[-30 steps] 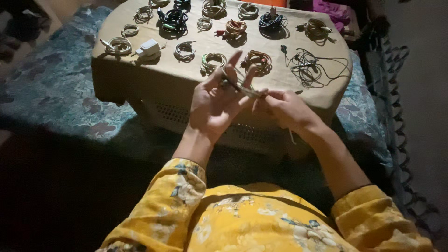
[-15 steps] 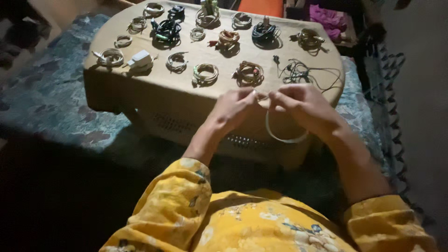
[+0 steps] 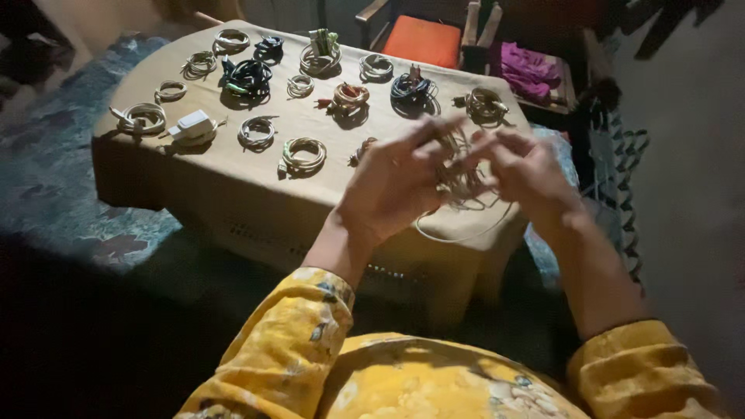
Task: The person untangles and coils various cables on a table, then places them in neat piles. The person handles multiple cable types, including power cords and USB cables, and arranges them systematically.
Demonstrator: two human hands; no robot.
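Left hand [image 3: 392, 182]: raised over near edge of table [image 3: 233, 190], fingers spread and half open, pale thin cable [image 3: 458, 182] wound round them in loose turns. One loop of same cable hangs below both hands, sagging toward table's front edge.

Right hand [image 3: 528, 171]: just beside left hand, fingers curled in on the cable strands; motion blur, so exact pinch can't be told.

Beyond left hand, on tan tabletop, separate coils in rough rows:
- pale cable coil [image 3: 303, 155], nearest, just left of hand.
- small white coil [image 3: 256, 130], further left.
- white charger block [image 3: 192, 126] w/ cord, left again.
- cream coil [image 3: 140, 118] near table's far-left edge.
- black-and-green coil [image 3: 247, 76], back row.
- red-and-tan coil [image 3: 351, 95], mid row.
- dark blue coil [image 3: 410, 85], beyond fingertips.
- brownish coil [image 3: 485, 105], beyond right hand.

Past table: orange cushion [image 3: 423, 40], flat, rectangular; magenta cloth [image 3: 528, 68], bunched, beyond right hand.

Near view: yellow floral sleeves [image 3: 306, 326] on both arms. Blue patterned rug [image 3: 70, 178] to left of table.

No labels legible; dim light.
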